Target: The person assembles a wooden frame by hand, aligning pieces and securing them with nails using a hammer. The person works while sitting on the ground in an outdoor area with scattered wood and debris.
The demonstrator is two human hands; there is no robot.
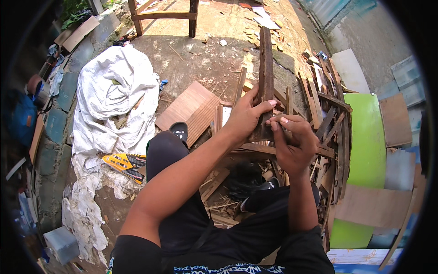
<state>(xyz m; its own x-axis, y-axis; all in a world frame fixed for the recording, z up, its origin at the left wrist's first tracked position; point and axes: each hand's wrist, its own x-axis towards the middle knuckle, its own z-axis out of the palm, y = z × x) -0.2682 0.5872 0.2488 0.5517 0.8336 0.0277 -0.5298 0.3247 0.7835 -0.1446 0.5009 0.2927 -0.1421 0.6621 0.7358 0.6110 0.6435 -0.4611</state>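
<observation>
Two-handed handling of a dark wooden bar [266, 64], extending from near the centre of the view toward 1 o'clock. Between 1 and 2 o'clock, close to the centre: left hand [246, 114], clamped on the bar, with thumb laid across the near face and fingers wrapped toward the far side. At 3 o'clock: right hand [295, 139], close beside the lower part of the bar, with fingers curled and the tips of thumb and forefinger near one another; impossible to tell from this view whether pinched on a small item. Toward 10 o'clock, behind a black sandal [179, 129]: reddish-brown board [187, 109], flat on the ground. Farther out at 10 o'clock: crumpled white cloth [102, 91]. At 8 o'clock, next to the cloth: yellow-and-black packet [121, 164]. At 11 o'clock, near the rim: wooden frame [164, 15] with upright legs. Toward 3 o'clock: heaped wooden strips [335, 101], and beyond, a lime-green panel [362, 150].
</observation>
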